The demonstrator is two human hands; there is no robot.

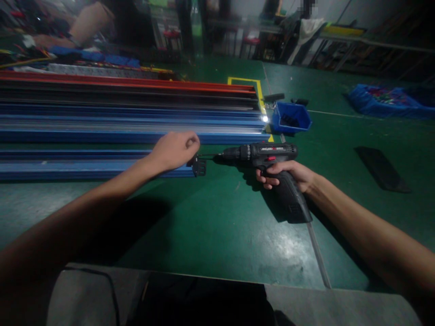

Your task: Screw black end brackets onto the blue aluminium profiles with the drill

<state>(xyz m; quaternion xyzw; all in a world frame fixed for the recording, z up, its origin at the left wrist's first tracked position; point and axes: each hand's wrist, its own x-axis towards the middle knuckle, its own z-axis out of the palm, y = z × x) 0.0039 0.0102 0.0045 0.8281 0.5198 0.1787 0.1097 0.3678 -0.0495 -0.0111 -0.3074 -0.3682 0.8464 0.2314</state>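
My right hand (288,174) is wrapped around the grip of a black cordless drill (272,156), which points left. Its long thin bit (207,157) reaches to a black end cap (200,167) at the right end of a blue metal profile (84,167). Over that same end, my left hand (178,149) is closed, thumb and fingers curled together. Whatever the left fingers pinch is hidden from me. Whether the bit's tip touches a screw cannot be made out.
Behind lie more long blue, black and red profiles (224,136) on the green table (217,235). A blue bin (292,118) with dark parts stands past their ends. A dark flat object (380,168) lies at right, blue trays (384,102) farther back. Another person's arm (90,22) is at upper left.
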